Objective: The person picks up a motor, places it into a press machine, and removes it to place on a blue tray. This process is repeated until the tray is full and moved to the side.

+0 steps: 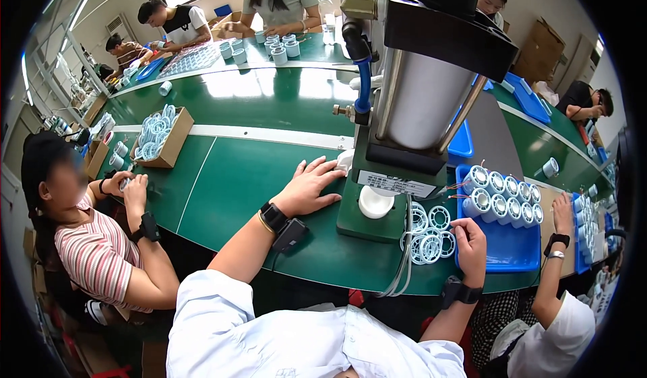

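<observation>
My left hand [311, 188] lies on the green tabletop with its fingers spread, fingertips by the base of a bench press [424, 101] and a small white piece [345, 161]. A white round cup-like fixture [375, 202] sits on the press's green base. My right hand [470, 246] is closed, its curled fingers at the right edge of a pile of pale blue plastic rings [430, 246]. Whatever its fingers hold is hidden. Beside it stands a blue tray [505, 253] with rows of pale blue cylindrical housings [513, 206] at its far end.
A cardboard box [176, 138] of pale blue rings stands at the left. A co-worker [94, 236] sits left, another's hand [561, 213] rests at right. Grey cables [406, 256] hang over the table's front edge. More people work across the conveyor [269, 98].
</observation>
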### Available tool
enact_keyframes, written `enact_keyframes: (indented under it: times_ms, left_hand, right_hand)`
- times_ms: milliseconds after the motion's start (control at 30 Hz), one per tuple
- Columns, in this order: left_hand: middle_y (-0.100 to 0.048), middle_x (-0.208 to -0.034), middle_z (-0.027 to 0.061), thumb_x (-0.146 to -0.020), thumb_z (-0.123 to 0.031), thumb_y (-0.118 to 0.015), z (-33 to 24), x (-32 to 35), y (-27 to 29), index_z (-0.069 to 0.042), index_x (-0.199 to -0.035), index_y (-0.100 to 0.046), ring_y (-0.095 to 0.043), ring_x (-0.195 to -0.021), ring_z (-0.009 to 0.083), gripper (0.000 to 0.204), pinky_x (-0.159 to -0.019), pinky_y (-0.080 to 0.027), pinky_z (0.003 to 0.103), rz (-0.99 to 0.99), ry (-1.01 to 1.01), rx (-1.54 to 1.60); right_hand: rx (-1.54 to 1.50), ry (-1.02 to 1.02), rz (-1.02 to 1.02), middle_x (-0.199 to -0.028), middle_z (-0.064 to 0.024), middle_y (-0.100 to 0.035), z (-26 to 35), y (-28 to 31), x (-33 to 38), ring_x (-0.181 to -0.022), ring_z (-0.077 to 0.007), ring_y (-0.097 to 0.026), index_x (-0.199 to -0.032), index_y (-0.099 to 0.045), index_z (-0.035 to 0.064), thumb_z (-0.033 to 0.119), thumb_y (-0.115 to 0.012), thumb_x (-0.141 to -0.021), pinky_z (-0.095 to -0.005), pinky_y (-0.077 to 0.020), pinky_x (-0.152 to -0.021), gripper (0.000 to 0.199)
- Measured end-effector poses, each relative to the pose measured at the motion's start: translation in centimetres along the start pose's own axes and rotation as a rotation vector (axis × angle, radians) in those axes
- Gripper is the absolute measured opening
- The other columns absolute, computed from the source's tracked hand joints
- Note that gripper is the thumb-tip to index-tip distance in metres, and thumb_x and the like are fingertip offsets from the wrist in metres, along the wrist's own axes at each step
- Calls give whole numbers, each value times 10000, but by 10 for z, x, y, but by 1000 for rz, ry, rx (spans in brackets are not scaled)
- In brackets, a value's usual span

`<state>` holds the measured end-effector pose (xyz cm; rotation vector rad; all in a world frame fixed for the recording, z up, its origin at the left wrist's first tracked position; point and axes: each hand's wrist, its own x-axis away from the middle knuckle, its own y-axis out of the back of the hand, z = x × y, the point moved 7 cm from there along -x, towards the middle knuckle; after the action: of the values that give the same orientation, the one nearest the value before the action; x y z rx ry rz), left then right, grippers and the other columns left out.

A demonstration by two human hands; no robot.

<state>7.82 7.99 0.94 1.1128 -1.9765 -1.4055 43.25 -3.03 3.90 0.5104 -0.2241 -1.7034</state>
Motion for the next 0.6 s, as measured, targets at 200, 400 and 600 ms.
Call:
enact_keyframes:
  times_ms: [200, 400, 600]
  left_hand:
    - [-363, -1521, 87, -890, -393, -644, 3, 2, 1, -215, -1392, -469, -259, -1434, 354, 561, -1140, -161, 610, 16, 21, -17]
    - [-366, -1521, 88, -888, -397, -647, 1, 2, 1, -215, -1393, -470, -262, -1434, 351, 566, -1142, -163, 602, 8, 13, -19]
    - [-365, -1521, 85, -889, -399, -646, 1, 2, 2, -220, -1400, -467, -261, -1435, 351, 570, -1145, -162, 597, 13, 24, -11]
  right_hand:
    - [1, -5, 3, -826, -45, -626, 3, -2, 0, -761, -98, -570, -953, -637, -17, 42, -526, -933, -221, -440, -681, 128]
    - [-3, -6, 1, -828, -44, -626, 1, -1, 0, -768, -98, -575, -952, -637, -17, 39, -524, -935, -220, -446, -687, 127]
    - [-2, -6, 1, -824, -42, -626, 2, -2, 1, -765, -97, -572, -954, -637, -16, 41, -523, -935, -218, -443, -684, 128]
